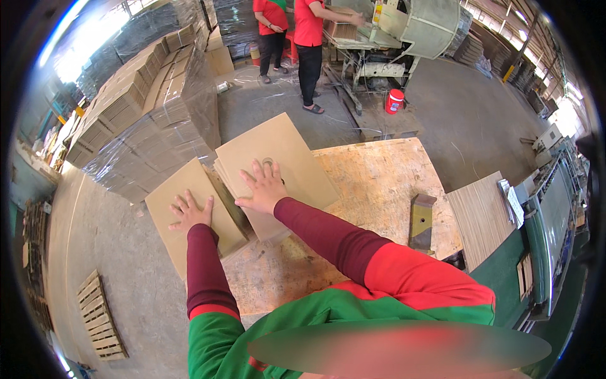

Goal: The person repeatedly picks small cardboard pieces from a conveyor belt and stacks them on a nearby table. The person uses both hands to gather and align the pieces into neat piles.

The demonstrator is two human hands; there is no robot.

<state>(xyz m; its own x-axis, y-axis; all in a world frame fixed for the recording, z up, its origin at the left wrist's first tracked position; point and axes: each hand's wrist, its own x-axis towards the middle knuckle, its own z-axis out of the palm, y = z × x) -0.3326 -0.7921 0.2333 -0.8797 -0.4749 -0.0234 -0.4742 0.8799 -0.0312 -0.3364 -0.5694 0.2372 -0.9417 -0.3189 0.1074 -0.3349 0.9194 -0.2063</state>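
Two stacks of flat brown cardboard sheets lie side by side on a worn wooden tabletop (372,183). My left hand (190,212) rests with fingers spread on the top of the left cardboard stack (165,197). On the right cardboard stack (278,136), which sits a little farther off, my right hand (265,187) lies flat, its fingers apart too. A narrow gap separates the stacks. Part of a round mark shows on the right stack's top sheet, just beyond my right fingertips. Maroon sleeves cover both forearms.
A metal block with yellow paint (421,222) sits at the tabletop's right. Beyond it lies another cardboard pile (483,218) with papers. Plastic-wrapped cartons (158,120) stand far left, a wooden pallet (101,316) near left. Two people in red work by a machine (385,50); a red bucket (394,101) is nearby.
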